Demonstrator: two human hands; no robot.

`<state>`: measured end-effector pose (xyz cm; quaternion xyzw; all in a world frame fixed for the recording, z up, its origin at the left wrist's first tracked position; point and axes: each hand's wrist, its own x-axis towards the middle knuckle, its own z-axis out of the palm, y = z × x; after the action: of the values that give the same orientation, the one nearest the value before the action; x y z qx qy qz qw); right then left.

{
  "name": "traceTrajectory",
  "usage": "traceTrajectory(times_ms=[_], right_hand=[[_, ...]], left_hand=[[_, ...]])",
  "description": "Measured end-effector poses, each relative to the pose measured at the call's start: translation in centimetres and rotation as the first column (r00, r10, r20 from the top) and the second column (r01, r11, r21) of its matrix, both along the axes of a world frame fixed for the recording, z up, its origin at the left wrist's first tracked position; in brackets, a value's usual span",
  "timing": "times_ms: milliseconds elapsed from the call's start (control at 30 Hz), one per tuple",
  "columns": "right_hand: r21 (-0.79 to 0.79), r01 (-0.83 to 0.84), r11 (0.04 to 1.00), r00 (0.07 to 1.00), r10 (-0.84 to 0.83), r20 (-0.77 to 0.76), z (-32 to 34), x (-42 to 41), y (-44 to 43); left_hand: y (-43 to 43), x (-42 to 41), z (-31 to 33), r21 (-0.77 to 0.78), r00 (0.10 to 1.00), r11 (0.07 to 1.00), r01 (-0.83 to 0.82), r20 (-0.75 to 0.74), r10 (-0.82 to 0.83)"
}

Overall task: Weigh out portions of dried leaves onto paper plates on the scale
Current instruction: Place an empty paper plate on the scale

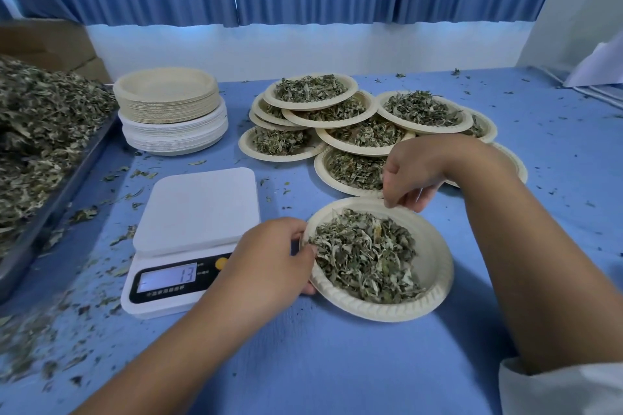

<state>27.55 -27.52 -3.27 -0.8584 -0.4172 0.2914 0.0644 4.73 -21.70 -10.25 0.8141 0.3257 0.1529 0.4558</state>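
**Q:** How much room was there around the paper plate (pixel 436 283), and where was it sitting?

**A:** It was off the scale (pixel 199 209), just right of it and near the front of the blue table (pixel 337 374). Its left rim was close to the scale's right side. The near side was wide open, just bare blue cloth right up to the person. The far side was tight: the pile of filled plates (pixel 337 118) overlapped each other just beyond the far rim, and the closest one was nearly touching it. A stack of empty plates (pixel 168 101) stood far left behind the scale. A metal tray (pixel 67 185) heaped with loose leaves ran along the left edge, and crumbs were scattered all over that side.

**Q:** And the hands?

**A:** Both were on the plate. The left hand (pixel 266 263) gripped the near-left rim, with the thumb over the edge touching the dried leaves (pixel 364 256) and a fingertip peeking out underneath. The right hand (pixel 414 172) came in over the filled plates with its fingers curled down, pinching the far rim narrowly. The plate looked a bit tilted, but I couldn't tell if it was lifted or resting on the cloth.

**Q:** What about the scale?

**A:** The display (pixel 168 278) read 13.
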Motion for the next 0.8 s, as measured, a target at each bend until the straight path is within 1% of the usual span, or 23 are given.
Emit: traceTrajectory(times_ms=[100,167,800], right_hand=[[0.016,0.005,1.000,1.000,-0.005,0.005,-0.1,0.1,0.0],[0.029,0.009,1.000,1.000,-0.009,0.007,-0.1,0.2,0.0],[0.134,0.039,0.990,0.999,-0.043,0.021,-0.7,0.8,0.3]], left_hand=[[0.0,0.2,0.0,0.125,0.998,0.992,0.027,-0.066,-0.018],[0.1,0.4,0.0,0.177,0.994,0.983,0.038,-0.105,-0.020],[1.2,1.7,0.2,0.173,0.996,0.985,0.005,-0.086,0.010]])
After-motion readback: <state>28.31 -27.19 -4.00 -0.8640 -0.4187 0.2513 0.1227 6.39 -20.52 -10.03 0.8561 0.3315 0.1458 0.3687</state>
